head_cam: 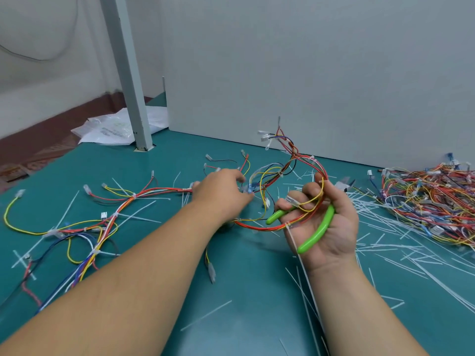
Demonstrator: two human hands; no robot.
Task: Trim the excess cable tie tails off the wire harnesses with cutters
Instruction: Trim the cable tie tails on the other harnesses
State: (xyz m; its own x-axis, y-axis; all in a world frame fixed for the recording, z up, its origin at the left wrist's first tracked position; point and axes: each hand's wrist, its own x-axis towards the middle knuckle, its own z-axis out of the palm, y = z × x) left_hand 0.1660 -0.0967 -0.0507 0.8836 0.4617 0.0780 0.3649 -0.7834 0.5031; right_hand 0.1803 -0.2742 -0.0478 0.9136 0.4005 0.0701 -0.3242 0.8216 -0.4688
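Note:
My right hand (331, 222) is palm up at centre right, holding green-handled cutters (317, 231) whose metal jaws poke out past the fingers. A looped red, yellow and orange wire harness (295, 165) also runs through those fingers, rising toward the wall. A long white cable tie tail (299, 255) hangs down from that harness below my palm. My left hand (221, 195) reaches forward at centre, fingers closed around the same harness near a blue connector. A second harness (108, 219) lies spread on the mat at left.
The green table mat (244, 278) is strewn with cut white tie tails, thickest at right (401, 242). A heap of harnesses (431, 201) sits at far right. A grey wall panel (308, 73) closes the back; a metal post (131, 93) and plastic bags (115, 129) stand at back left.

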